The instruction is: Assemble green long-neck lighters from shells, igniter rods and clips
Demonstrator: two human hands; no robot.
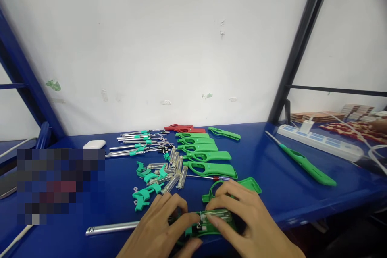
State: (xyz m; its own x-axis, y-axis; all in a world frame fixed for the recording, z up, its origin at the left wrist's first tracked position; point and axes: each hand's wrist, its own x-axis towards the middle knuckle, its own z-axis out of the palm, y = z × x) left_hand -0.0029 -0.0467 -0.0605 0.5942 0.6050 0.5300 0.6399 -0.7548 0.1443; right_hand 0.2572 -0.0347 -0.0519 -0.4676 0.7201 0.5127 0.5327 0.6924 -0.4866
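Note:
Near the front edge of the blue table (272,169) my left hand (160,225) and my right hand (242,217) both pinch a green lighter shell half (211,223) with small metal and white parts seated in it. A silver metal tube (111,228) sticks out to the left from that shell. Another open green shell half (244,185) lies just behind my right hand. A thin screwdriver (205,177) with a red handle lies behind my fingers.
Several green lighter shells (205,156) and two red ones (187,129) lie in a row mid-table. Metal tubes with teal fittings (136,145), loose teal triggers (145,193) and small cylinders (175,173) are left of them. An assembled green lighter (305,164), white power strip (320,141) and white earbud case (94,144) also lie there.

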